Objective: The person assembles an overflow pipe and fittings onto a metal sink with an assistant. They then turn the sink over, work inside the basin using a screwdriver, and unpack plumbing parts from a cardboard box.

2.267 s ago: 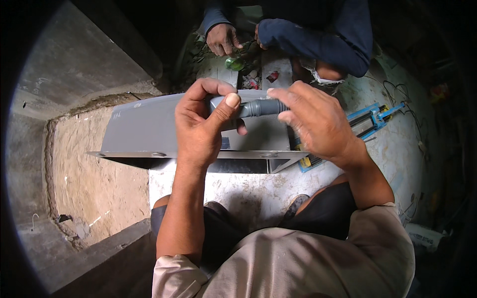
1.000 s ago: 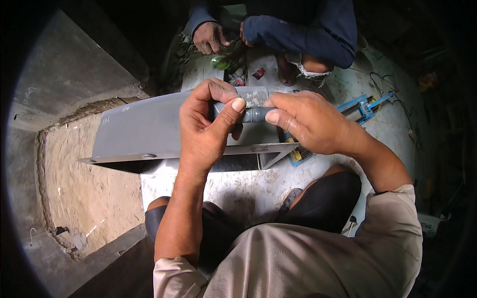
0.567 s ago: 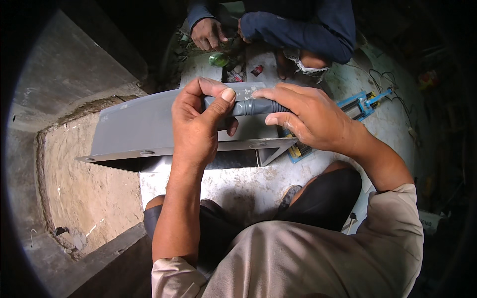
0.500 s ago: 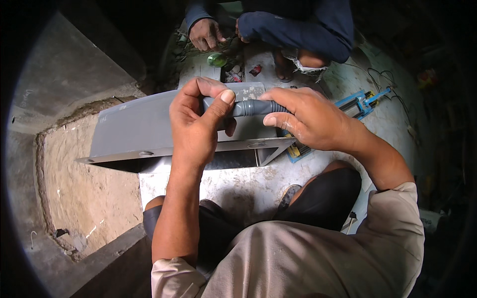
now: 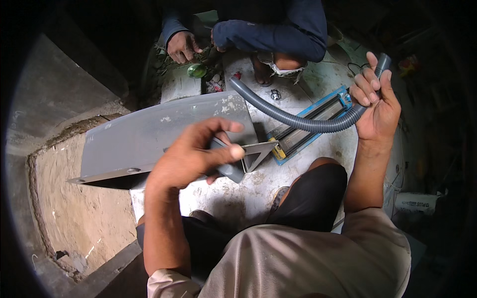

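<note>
Corrugated gray hose (image 5: 298, 121) in right hand (image 5: 376, 107), gray tube (image 5: 230, 173) in left hand (image 5: 191, 153)

One hose, one tube, one blue tile cutter (image 5: 290, 144). Sagging above cutter, long axis left to right, free end toward far left. Right: raised, palm showing, with fingers curled round hose. Left: back upward, clasping tube with thumb and fingers.

The grey ribbed hose (image 5: 308, 123) sags in one long curve from the right hand (image 5: 375, 97), one end poking up past the fingers, the other free! The short grey tube (image 5: 231, 173), in the left hand (image 5: 191, 154), tilts downward, well apart from it.
</note>
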Action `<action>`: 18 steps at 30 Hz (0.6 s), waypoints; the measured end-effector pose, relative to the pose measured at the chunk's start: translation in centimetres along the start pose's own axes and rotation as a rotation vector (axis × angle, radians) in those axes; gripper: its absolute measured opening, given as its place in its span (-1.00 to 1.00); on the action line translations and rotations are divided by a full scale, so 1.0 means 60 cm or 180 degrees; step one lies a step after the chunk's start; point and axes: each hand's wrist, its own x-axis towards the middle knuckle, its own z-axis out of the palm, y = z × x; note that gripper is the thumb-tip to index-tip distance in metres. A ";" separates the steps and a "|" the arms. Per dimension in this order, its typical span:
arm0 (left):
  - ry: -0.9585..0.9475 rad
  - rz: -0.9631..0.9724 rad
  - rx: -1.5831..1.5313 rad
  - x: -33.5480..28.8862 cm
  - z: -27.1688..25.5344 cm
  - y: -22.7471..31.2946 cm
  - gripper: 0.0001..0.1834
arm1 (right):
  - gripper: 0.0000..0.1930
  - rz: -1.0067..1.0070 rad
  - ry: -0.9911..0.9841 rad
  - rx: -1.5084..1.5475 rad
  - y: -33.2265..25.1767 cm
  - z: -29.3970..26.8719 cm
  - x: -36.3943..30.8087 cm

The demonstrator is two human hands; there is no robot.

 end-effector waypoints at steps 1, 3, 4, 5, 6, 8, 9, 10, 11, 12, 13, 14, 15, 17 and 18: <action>-0.0228 -0.0014 0.0125 0.007 0.003 -0.015 -0.34 | -0.52 -0.0010 0.0145 0.0315 0.008 -0.007 -0.003; -0.0045 0.0176 -0.0515 0.019 0.025 -0.027 -0.28 | -0.54 0.0058 0.0476 0.0708 0.015 -0.020 -0.009; 0.0122 0.0302 -0.0969 0.024 0.032 -0.030 -0.28 | -0.54 0.0067 0.0461 0.0724 0.023 -0.023 -0.013; 0.0150 0.0307 -0.0965 0.029 0.032 -0.034 -0.28 | -0.54 0.0275 0.0515 0.0884 0.032 -0.026 -0.016; 0.0109 0.0425 -0.1473 0.033 0.029 -0.038 -0.34 | -0.55 0.0488 0.0566 0.1045 0.042 -0.030 -0.019; 0.0105 0.0560 -0.1973 0.039 0.025 -0.041 -0.39 | -0.56 0.0640 0.0533 0.1156 0.057 -0.044 -0.025; 0.0111 0.0593 -0.2151 0.040 0.024 -0.042 -0.46 | -0.56 0.0758 0.0703 0.1055 0.064 -0.048 -0.029; 0.0094 0.0623 -0.2332 0.043 0.023 -0.041 -0.52 | -0.55 0.0862 0.0882 0.0937 0.070 -0.056 -0.031; 0.0137 0.0495 -0.2254 0.044 0.024 -0.037 -0.63 | -0.55 0.1065 0.0268 0.1059 0.072 -0.082 -0.034; 0.0125 0.0506 -0.2251 0.047 0.027 -0.037 -0.63 | -0.55 0.1052 0.0263 0.1051 0.089 -0.105 -0.041; 0.0191 0.0542 -0.2128 0.050 0.028 -0.042 -0.67 | -0.53 0.0450 0.0984 -0.1650 0.118 -0.096 -0.043; 0.0259 0.0586 -0.2008 0.052 0.029 -0.045 -0.70 | -0.50 -0.0273 0.1616 -0.4347 0.140 -0.069 -0.040; 0.0319 0.0673 -0.1953 0.051 0.032 -0.046 -0.71 | -0.41 -0.1069 0.0974 -0.5525 0.136 -0.038 -0.055; 0.0317 0.0746 -0.1876 0.053 0.036 -0.048 -0.71 | -0.34 -0.0558 -0.0661 -0.4222 0.137 0.040 -0.060; 0.0313 0.0795 -0.1818 0.051 0.040 -0.052 -0.70 | -0.35 0.0181 -0.0934 -0.3194 0.147 0.084 -0.073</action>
